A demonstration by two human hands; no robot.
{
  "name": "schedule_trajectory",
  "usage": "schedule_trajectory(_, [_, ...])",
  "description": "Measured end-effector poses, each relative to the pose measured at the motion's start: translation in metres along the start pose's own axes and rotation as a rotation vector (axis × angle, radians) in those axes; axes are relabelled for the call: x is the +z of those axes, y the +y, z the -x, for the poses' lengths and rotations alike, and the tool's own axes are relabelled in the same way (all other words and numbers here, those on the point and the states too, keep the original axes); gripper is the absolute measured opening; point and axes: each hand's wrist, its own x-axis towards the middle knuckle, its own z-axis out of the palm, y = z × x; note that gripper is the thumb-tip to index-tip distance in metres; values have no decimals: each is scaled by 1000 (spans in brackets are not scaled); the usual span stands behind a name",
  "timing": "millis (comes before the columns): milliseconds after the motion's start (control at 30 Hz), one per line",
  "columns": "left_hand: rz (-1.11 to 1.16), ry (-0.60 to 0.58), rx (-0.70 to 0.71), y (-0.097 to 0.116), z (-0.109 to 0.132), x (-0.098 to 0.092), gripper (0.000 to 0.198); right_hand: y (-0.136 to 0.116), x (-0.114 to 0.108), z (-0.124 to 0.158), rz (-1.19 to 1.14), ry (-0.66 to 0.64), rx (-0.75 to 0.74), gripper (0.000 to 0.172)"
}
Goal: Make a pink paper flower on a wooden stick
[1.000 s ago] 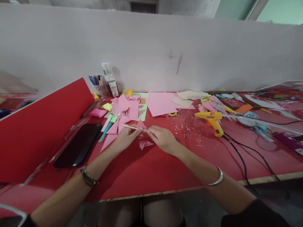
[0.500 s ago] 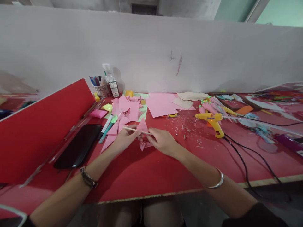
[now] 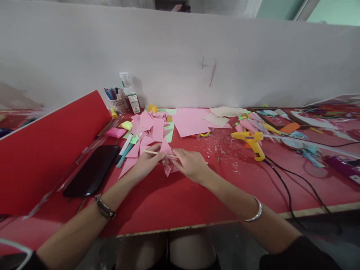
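My left hand and my right hand meet over the red table. Both pinch a thin wooden stick with a small pink paper triangle wrapped against it. The stick lies level, its left end poking out past my left fingers. A folded pink paper scrap lies on the table just under my hands. More pink paper triangles are heaped just beyond my left hand.
A yellow glue gun with a black cord lies to the right. A black phone and a red board are at left. Markers, a pen cup, a bottle and a pink sheet lie further back.
My hands have stayed together on the stick and paper, the fingers shifting slightly as the pink triangle turns against the stick. The view has tipped a little.
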Motion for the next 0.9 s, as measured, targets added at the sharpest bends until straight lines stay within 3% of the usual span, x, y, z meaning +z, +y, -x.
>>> schedule_trajectory(567, [-59, -27, 95, 5, 2, 2, 13, 2, 4, -1, -303, 12, -25, 22])
schedule_trajectory(900, [-3, -51, 59, -2, 2, -2, 12, 6, 6, 0, -468, 71, -79, 25])
